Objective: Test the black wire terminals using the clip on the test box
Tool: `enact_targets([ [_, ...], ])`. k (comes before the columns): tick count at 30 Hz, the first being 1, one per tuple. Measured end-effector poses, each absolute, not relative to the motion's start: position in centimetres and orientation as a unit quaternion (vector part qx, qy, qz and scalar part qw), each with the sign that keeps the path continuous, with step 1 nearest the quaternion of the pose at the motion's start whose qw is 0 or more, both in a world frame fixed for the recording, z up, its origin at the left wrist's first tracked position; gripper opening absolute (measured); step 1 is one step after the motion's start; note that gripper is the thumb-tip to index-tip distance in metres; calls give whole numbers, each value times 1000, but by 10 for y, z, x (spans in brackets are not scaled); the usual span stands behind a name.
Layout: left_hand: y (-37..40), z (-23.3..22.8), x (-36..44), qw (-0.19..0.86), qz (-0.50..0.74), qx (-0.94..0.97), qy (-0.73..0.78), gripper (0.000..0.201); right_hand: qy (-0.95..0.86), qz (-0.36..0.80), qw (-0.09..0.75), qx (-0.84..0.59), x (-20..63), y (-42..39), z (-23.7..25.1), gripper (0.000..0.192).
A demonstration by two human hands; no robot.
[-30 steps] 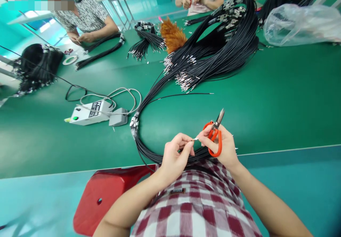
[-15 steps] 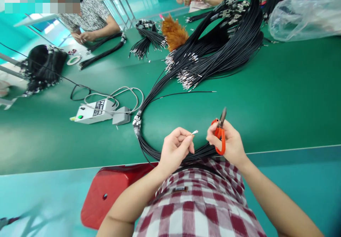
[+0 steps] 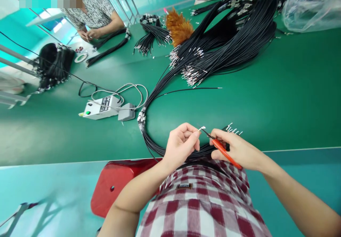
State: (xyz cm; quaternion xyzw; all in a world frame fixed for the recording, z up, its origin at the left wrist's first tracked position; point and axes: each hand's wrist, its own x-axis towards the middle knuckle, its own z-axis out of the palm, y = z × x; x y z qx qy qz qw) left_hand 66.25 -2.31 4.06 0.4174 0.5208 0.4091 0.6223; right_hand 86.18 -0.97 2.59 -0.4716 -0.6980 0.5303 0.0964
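Both hands hover close together over the table edge. Left hand (image 3: 182, 143) pinches a wire end, its metal terminal (image 3: 202, 127) poking out past my fingertips. Right hand (image 3: 238, 148) is closed around orange scissors (image 3: 222, 150), whose tip sits just beside the terminal. Under both hands I see the black wire bundle (image 3: 151, 143) curving away to the left, then up to a big pile (image 3: 226, 49) beyond. Farther left of my left hand sits a white box (image 3: 99, 107) on the green table (image 3: 293, 98).
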Motion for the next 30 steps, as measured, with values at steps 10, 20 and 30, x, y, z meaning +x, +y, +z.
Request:
enact_targets([
  [10,-24,41,659,616,398,445,514,26,-629,676,100,-371,858,4,32,42],
  [20,-23,37,659,619,388,456,509,21,-659,626,80,-410,862,3,32,38],
  [30,-29,27,658,553,399,512,522,17,-744,446,26,-498,851,-4,39,45],
])
